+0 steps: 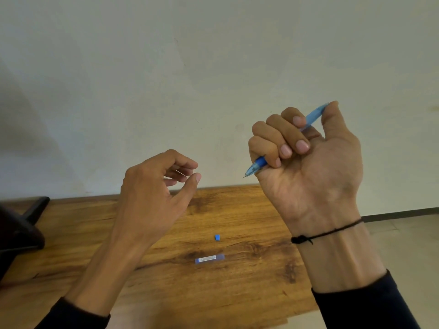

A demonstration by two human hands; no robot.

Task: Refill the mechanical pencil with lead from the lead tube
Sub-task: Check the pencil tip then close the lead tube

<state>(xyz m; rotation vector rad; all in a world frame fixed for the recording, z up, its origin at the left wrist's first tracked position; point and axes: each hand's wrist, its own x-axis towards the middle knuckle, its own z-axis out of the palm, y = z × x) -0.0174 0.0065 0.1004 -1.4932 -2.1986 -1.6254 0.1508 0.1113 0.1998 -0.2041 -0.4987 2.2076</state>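
Wooden tabletop (pixel 249 222), seen from above, with a pale wall behind it; its far edge runs just below the raised hands and its right edge falls away to the floor not far right of the small parts, while a dark object (pixel 21 229) occupies the left end. The middle of the surface is otherwise bare, so there is open room between and below the hands for bringing parts together. Right hand (pixel 306 160), raised above the tabletop, is clenched in a fist around the blue pencil (pixel 257 163), tip pointing down-left and thumb at the top end; whether the top is open cannot be told. Left hand (pixel 156 188) hangs released and loosely curled, holding nothing, well apart from the pencil. The lead tube (pixel 209 259) lies flat near the middle of the tabletop, clear-blue with a label, probably light, stiff and smooth, best pinched across its long sides. Just beyond it, apart from it, sits a small blue cap (pixel 217 237), probably light enough to skid or roll toward an edge. Leads inside would be brittle and call for a gentle pinch.
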